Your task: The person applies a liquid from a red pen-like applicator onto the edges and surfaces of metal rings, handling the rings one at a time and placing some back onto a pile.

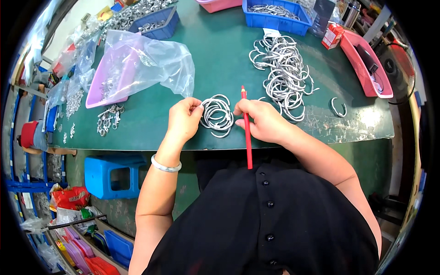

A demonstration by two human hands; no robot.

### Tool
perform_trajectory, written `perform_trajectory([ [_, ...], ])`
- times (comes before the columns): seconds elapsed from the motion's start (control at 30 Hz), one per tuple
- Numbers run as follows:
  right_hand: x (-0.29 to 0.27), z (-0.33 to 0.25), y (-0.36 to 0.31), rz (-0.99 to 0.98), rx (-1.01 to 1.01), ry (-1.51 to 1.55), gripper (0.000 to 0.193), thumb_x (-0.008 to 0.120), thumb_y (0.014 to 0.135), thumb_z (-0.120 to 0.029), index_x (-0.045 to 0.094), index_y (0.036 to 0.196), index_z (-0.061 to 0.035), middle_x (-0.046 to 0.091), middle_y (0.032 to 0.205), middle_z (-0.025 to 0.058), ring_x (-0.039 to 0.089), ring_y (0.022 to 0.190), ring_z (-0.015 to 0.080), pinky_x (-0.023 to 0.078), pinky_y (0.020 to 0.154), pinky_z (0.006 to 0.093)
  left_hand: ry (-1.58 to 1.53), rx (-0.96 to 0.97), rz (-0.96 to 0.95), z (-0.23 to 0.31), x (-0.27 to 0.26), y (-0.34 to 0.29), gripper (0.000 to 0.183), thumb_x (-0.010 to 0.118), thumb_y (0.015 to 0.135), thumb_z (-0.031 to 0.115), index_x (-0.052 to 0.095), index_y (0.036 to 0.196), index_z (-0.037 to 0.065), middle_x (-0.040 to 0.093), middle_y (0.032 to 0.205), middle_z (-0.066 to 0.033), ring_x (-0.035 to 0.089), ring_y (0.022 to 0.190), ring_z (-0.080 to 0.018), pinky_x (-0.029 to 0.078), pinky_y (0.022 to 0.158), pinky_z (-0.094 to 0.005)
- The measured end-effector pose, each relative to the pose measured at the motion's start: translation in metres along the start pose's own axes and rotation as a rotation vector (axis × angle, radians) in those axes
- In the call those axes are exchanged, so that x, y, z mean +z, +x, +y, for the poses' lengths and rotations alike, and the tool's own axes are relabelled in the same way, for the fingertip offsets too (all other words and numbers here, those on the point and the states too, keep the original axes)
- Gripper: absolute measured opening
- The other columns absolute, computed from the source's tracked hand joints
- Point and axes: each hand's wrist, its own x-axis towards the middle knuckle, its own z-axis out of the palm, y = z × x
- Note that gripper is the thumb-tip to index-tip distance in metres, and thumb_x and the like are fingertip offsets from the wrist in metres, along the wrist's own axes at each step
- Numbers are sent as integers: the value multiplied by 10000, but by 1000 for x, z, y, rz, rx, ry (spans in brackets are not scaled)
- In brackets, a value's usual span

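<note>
A small loose pile of silver bangles [217, 123] lies near the table's front edge, between my two hands. At its left side my left hand [183, 120] is closed, thumb and forefinger pinched at the rim of a bangle. My right hand [266, 122] grips a slim red pencil [249, 142], its pointed end up and away from me, its other end toward my body. Those right fingertips are near the pile's right side. Beyond my right hand spreads a larger heap of open silver bangles [284, 75]. One single C-shaped bangle [343, 110] lies farther right.
A lilac tray [94, 89] with a clear plastic bag [158, 59] over it stands left, small metal parts [109, 120] before it. Blue bins [279, 24] of metal pieces stand at the back. A pink basket [364, 68] and red box [332, 35] stand right. A blue stool [112, 176] is below.
</note>
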Motion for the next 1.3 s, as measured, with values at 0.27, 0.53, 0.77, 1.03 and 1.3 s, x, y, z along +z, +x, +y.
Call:
perform_trajectory([
  [0.27, 6, 4, -4, 52, -33, 30, 237, 656, 700, -45, 499, 877, -39, 565, 766, 108, 559, 697, 289, 445, 606, 356, -188, -133, -41, 6, -4, -6, 112, 559, 810, 73, 575, 860, -25, 556, 661, -12, 487, 551, -69, 392, 505, -194],
  [0.53, 19, 3, -5, 39, -178, -73, 261, 660, 670, -22, 499, 872, -68, 536, 762, 90, 538, 727, 296, 437, 598, 380, -64, 4, 136, -6, -2, -19, 178, 571, 795, 57, 546, 945, -36, 555, 692, -20, 478, 556, -67, 406, 528, -196],
  [0.77, 30, 4, 0, 31, -286, -120, 206, 597, 643, 14, 508, 805, -78, 521, 728, 50, 491, 717, 254, 419, 585, 353, -188, -102, 16, 10, 7, -50, 121, 600, 806, 101, 588, 789, -18, 539, 614, 9, 450, 550, -36, 388, 494, -196],
  [1.03, 16, -10, 3, 43, -359, -64, 238, 584, 604, 29, 524, 810, -75, 522, 729, 50, 494, 710, 252, 422, 585, 341, -518, -396, -194, 29, 8, -61, 209, 544, 857, 201, 573, 759, 19, 569, 619, -23, 515, 476, -77, 390, 429, -188],
  [1.3, 11, -6, -6, 70, -358, 7, 259, 619, 627, 5, 538, 859, -78, 563, 788, 60, 524, 760, 261, 442, 647, 348, -964, -478, -195, 22, 15, -66, 145, 546, 836, 149, 545, 722, 59, 580, 624, -31, 537, 487, -94, 405, 435, -194],
])
